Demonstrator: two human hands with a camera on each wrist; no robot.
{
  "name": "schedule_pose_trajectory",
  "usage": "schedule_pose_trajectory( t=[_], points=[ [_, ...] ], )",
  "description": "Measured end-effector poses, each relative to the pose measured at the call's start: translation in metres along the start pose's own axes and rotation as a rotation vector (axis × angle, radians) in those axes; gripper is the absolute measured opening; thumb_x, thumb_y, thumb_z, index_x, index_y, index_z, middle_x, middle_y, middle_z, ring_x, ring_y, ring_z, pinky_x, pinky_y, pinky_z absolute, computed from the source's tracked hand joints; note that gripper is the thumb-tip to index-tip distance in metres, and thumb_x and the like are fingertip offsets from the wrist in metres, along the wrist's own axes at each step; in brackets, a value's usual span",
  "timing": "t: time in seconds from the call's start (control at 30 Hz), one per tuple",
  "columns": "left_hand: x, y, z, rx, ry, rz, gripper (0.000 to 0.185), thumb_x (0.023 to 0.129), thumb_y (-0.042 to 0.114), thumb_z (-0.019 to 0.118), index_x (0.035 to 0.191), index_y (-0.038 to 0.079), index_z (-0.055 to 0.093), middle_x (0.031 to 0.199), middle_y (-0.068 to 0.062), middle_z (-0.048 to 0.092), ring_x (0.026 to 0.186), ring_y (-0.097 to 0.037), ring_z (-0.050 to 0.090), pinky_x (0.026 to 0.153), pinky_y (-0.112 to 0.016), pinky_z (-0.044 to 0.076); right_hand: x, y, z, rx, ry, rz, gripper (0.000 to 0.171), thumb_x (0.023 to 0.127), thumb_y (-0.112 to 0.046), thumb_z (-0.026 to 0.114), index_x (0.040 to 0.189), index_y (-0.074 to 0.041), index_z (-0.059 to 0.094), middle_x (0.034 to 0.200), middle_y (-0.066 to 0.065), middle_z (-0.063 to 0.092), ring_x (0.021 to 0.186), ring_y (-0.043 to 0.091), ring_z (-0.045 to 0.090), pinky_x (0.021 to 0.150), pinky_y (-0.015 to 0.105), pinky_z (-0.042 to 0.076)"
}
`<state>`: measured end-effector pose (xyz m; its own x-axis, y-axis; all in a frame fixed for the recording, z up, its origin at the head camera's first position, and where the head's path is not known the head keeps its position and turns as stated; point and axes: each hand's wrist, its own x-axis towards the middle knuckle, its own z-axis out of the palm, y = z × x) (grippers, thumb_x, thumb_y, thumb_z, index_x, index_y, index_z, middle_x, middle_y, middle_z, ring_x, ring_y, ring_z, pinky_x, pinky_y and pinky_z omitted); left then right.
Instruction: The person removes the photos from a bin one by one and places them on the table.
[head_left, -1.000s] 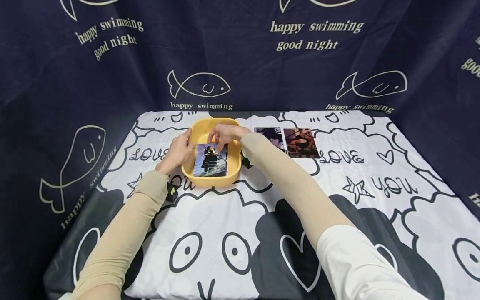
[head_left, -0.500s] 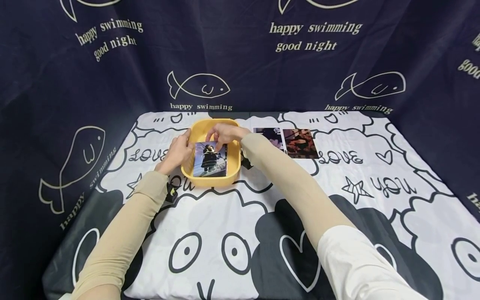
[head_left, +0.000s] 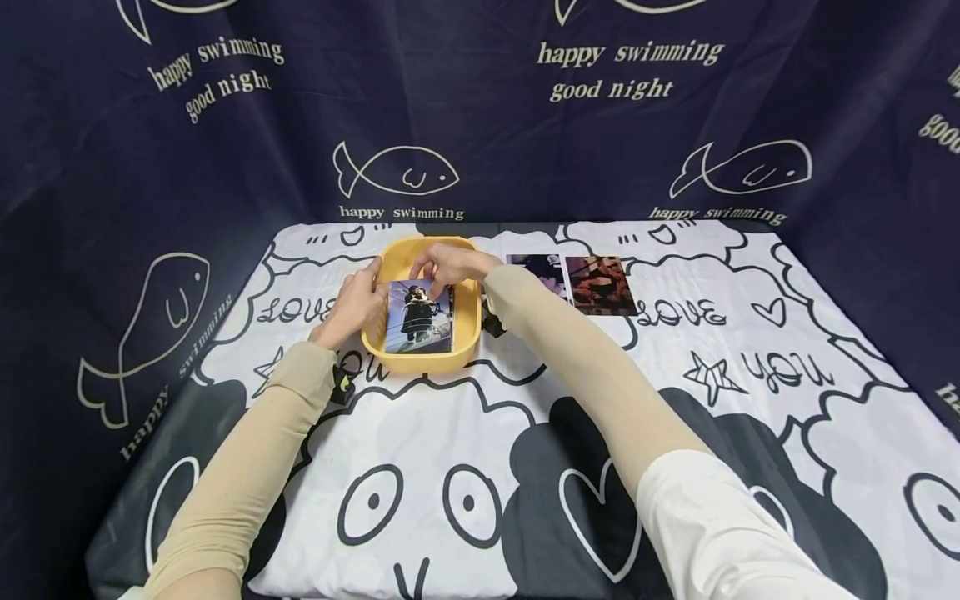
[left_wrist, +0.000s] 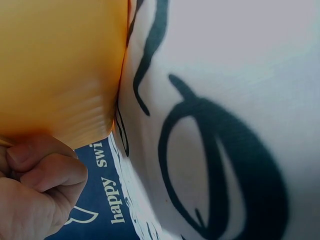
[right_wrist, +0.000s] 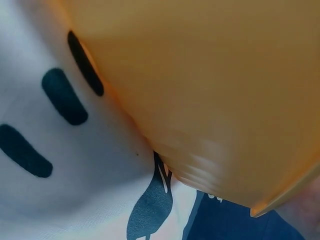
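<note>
A: Where is the photo (head_left: pixel 420 317)?
B: Leaning inside the yellow tray (head_left: pixel 467 325). The right hand (head_left: pixel 452 265) pinches its top edge; the left hand (head_left: pixel 358 302) has a curled grip on the tray's left rim.
A: Any writing?
B: "LOVE YOU" on the desk cloth (head_left: pixel 757 333); "happy swimming good night" on the backdrop (head_left: pixel 630 71).

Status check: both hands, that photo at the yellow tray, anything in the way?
Left hand grips yellow tray rim. Right hand pinches photo top edge, photo tilted in tray. Two other photos flat on cloth, clear of hands.
</note>
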<state>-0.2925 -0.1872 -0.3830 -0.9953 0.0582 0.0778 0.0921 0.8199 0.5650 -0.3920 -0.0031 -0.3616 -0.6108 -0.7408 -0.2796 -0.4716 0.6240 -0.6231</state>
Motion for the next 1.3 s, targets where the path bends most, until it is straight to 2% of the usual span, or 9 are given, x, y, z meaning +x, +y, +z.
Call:
schedule_pose_trajectory(
  t=[0.23, 0.47, 0.6, 0.7, 0.83, 0.9, 1.07, 1.17, 1.3],
  points=[
    [0.0, -0.001, 0.0, 0.004, 0.001, 0.004, 0.06, 0.097, 0.008, 0.043, 0.152, -0.001, 0.021, 0.142, -0.029, 0.045, 0.098, -0.032, 0.057, 0.097, -0.047, 0.046, 0.0, -0.001, 0.001, -0.015, -0.004, -0.011, 0.049, 0.076, 0.005, 0.073, 0.123, -0.009, 0.063, 0.111, 0.011, 0.063, 0.093, 0.016, 0.054, 0.085, 0.023, 0.045],
    [0.001, -0.001, 0.0, 0.002, -0.006, -0.005, 0.061, 0.097, 0.009, 0.043, 0.153, 0.0, 0.019, 0.133, -0.031, 0.052, 0.081, -0.032, 0.055, 0.089, -0.044, 0.047, -0.001, -0.002, 0.001, 0.053, -0.013, 0.014, 0.049, 0.078, 0.008, 0.068, 0.124, -0.007, 0.061, 0.118, 0.01, 0.061, 0.101, 0.016, 0.052, 0.095, 0.027, 0.044],
    [0.002, -0.001, 0.0, 0.007, -0.003, -0.005, 0.061, 0.096, 0.01, 0.043, 0.152, 0.0, 0.019, 0.113, -0.028, 0.061, 0.068, -0.025, 0.053, 0.073, -0.038, 0.049, -0.002, -0.002, 0.001, 0.099, -0.013, 0.032, 0.049, 0.079, 0.009, 0.064, 0.124, -0.007, 0.06, 0.126, 0.008, 0.059, 0.109, 0.016, 0.049, 0.102, 0.03, 0.041],
    [0.002, -0.001, 0.0, 0.012, -0.004, -0.008, 0.062, 0.096, 0.009, 0.042, 0.152, -0.001, 0.019, 0.098, -0.025, 0.061, 0.058, -0.02, 0.049, 0.062, -0.033, 0.046, -0.002, -0.001, 0.0, 0.16, -0.014, 0.048, 0.05, 0.079, 0.011, 0.062, 0.125, -0.006, 0.059, 0.129, 0.009, 0.057, 0.112, 0.017, 0.048, 0.104, 0.031, 0.04],
    [0.002, -0.001, 0.0, 0.01, -0.005, -0.01, 0.062, 0.095, 0.008, 0.042, 0.152, 0.0, 0.019, 0.117, -0.031, 0.06, 0.068, -0.027, 0.055, 0.071, -0.038, 0.05, -0.004, -0.001, -0.002, 0.236, -0.001, 0.055, 0.053, 0.079, 0.013, 0.059, 0.129, -0.003, 0.055, 0.132, 0.011, 0.053, 0.119, 0.02, 0.047, 0.111, 0.035, 0.037],
    [0.001, -0.001, 0.0, 0.006, -0.002, -0.01, 0.062, 0.095, 0.008, 0.042, 0.152, 0.0, 0.019, 0.119, -0.031, 0.06, 0.072, -0.029, 0.056, 0.075, -0.039, 0.05, -0.005, -0.001, -0.003, 0.263, 0.008, 0.056, 0.055, 0.079, 0.013, 0.058, 0.132, -0.002, 0.053, 0.134, 0.012, 0.051, 0.123, 0.022, 0.046, 0.114, 0.036, 0.034],
    [0.001, -0.001, -0.001, 0.005, -0.002, -0.014, 0.062, 0.095, 0.007, 0.04, 0.152, 0.001, 0.019, 0.091, -0.026, 0.061, 0.067, -0.027, 0.055, 0.067, -0.036, 0.049, -0.006, -0.001, -0.005, 0.319, 0.01, 0.064, 0.056, 0.079, 0.015, 0.054, 0.134, 0.0, 0.049, 0.135, 0.014, 0.049, 0.12, 0.022, 0.046, 0.113, 0.036, 0.035],
    [0.001, -0.001, -0.001, 0.006, -0.002, -0.011, 0.062, 0.095, 0.007, 0.041, 0.152, 0.0, 0.02, 0.107, -0.03, 0.063, 0.071, -0.029, 0.058, 0.069, -0.037, 0.051, -0.006, 0.0, -0.008, 0.319, 0.024, 0.063, 0.056, 0.078, 0.016, 0.053, 0.132, 0.001, 0.051, 0.133, 0.013, 0.051, 0.114, 0.019, 0.046, 0.108, 0.033, 0.038],
    [0.002, -0.003, 0.0, 0.004, -0.004, -0.008, 0.063, 0.094, 0.007, 0.041, 0.152, -0.001, 0.019, 0.135, -0.033, 0.051, 0.081, -0.034, 0.061, 0.078, -0.041, 0.053, -0.007, -0.002, -0.012, 0.324, 0.045, 0.049, 0.055, 0.077, 0.017, 0.053, 0.13, 0.001, 0.054, 0.13, 0.012, 0.054, 0.109, 0.016, 0.047, 0.103, 0.028, 0.04]
  ],
)
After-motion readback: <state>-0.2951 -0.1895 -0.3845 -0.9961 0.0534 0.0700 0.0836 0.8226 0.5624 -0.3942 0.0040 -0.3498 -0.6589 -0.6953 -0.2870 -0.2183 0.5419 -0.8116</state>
